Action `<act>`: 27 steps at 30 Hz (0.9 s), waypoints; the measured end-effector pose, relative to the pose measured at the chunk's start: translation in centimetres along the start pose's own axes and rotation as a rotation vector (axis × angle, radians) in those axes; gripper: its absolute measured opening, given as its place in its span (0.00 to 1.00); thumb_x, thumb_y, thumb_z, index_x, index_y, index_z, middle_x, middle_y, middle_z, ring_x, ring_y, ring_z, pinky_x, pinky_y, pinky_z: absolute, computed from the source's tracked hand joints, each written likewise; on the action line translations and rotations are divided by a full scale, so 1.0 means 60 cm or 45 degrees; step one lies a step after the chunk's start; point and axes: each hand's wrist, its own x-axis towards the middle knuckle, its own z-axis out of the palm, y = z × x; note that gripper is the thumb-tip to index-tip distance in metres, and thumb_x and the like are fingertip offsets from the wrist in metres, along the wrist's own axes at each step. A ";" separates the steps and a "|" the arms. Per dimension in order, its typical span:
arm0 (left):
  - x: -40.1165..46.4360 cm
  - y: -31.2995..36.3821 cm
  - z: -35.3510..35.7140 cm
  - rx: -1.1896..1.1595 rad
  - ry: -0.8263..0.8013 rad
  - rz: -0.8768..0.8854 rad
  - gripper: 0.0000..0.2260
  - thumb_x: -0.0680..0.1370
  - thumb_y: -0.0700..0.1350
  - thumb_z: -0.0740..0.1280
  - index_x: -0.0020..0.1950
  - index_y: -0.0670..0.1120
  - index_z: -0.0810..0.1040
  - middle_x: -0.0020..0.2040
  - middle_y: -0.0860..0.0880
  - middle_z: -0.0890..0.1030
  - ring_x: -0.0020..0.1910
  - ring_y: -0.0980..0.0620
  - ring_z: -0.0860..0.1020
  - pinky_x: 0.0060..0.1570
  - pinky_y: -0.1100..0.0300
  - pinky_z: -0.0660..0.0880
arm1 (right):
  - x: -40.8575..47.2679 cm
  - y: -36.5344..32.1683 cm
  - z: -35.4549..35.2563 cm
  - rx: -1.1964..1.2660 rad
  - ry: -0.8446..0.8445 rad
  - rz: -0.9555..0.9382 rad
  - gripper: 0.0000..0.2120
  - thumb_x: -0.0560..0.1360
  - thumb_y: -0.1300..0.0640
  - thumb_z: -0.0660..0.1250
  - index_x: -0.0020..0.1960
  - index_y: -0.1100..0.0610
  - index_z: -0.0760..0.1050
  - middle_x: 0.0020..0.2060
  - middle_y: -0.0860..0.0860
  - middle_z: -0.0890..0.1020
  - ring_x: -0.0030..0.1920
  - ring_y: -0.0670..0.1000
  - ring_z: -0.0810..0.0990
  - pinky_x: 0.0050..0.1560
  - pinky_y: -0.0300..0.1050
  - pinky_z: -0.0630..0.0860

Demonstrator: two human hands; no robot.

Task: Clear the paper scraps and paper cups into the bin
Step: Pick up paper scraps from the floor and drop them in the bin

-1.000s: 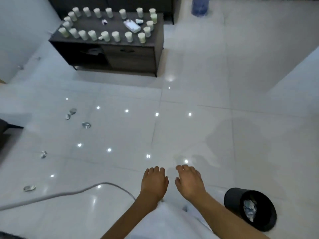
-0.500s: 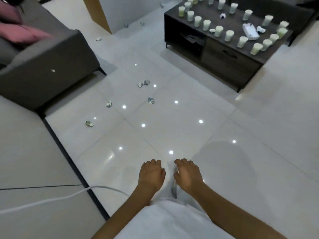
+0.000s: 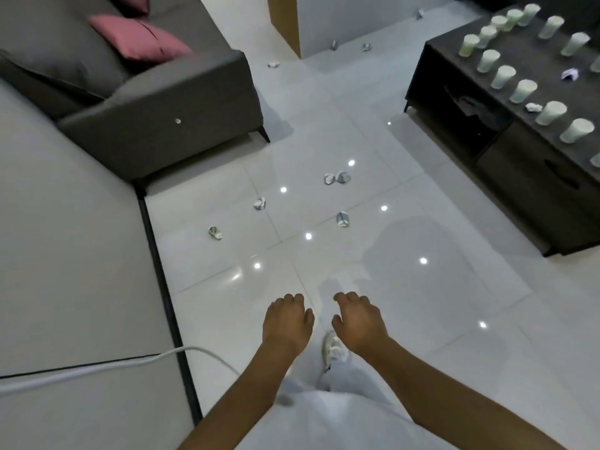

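Several crumpled paper scraps lie on the glossy white floor ahead: one (image 3: 215, 232) at the left, one (image 3: 259, 203) further on, one (image 3: 343, 219) nearer the cabinet, and a pair (image 3: 337, 178) beyond. More scraps (image 3: 273, 64) lie farther back near the wall. Several pale paper cups (image 3: 522, 91) stand in rows on the dark low cabinet (image 3: 506, 164), with scraps (image 3: 570, 74) among them. My left hand (image 3: 287, 323) and my right hand (image 3: 358, 323) hang side by side over the floor, fingers loosely curled, holding nothing. The bin is out of view.
A grey sofa (image 3: 156, 121) with a pink cushion (image 3: 139, 39) stands at the left. A grey rug (image 3: 71, 254) with a dark edge covers the left floor, and a white cable (image 3: 97, 368) runs across it. A wooden post (image 3: 284, 21) stands at the back.
The view has swung left, away from the bin, and moved closer to the sofa and floor scraps. Both hands stay empty in front of me.
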 end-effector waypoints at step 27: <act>0.479 -0.547 -0.331 -0.190 -0.050 -0.361 0.16 0.80 0.49 0.55 0.63 0.44 0.71 0.58 0.45 0.76 0.57 0.46 0.74 0.55 0.55 0.70 | 0.634 -0.478 -0.157 -0.059 -0.230 -0.093 0.20 0.79 0.54 0.57 0.70 0.54 0.65 0.63 0.53 0.72 0.60 0.55 0.72 0.56 0.47 0.73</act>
